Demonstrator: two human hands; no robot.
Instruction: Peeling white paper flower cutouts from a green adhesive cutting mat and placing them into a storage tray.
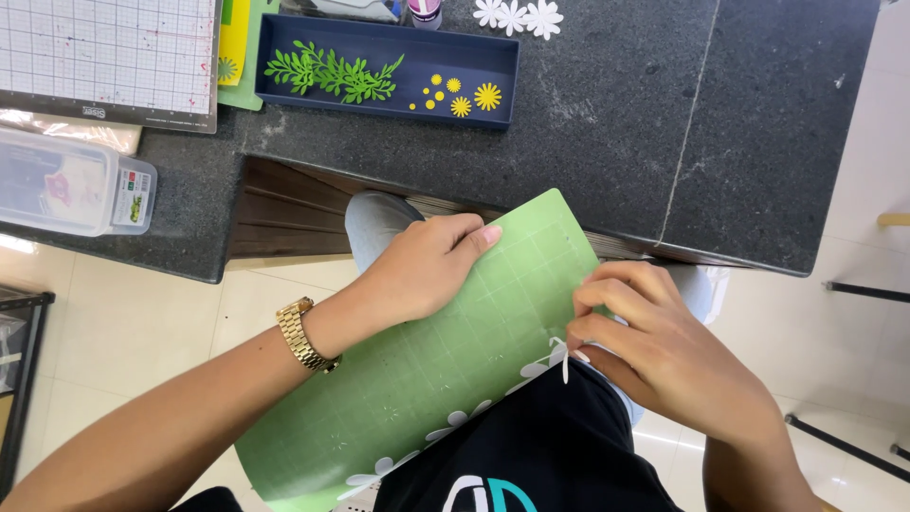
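Head view looks down on a dark speckled stone desk (616,104), the largest thing here, with the person's lap below its front edge. Next in size is the green gridded cutting mat (445,351), resting on the lap and leaning up against the desk edge. It looks thin, light and bendy, so it likely wants support from underneath or at an edge. The left hand (417,270) lies on its upper face with fingers curled over the top edge, its grip clasped on the mat. The right hand (645,346) is at the mat's right edge, its grip pinched on a white paper flower (559,353) that is partly lifted. These cut-outs look flimsy and easy to tear; taking one at a petal edge and peeling low seems safest. More white flowers (455,419) sit along the mat's lower edge.

On the desk, well apart from the hands, a navy tray (284,90) holds green paper leaves (327,71) and small yellow flowers (464,95). A white gridded board (104,57) and a clear plastic box (71,180) lie at the left, and loose white daisies (517,14) at the top. Nothing blocks the hands.
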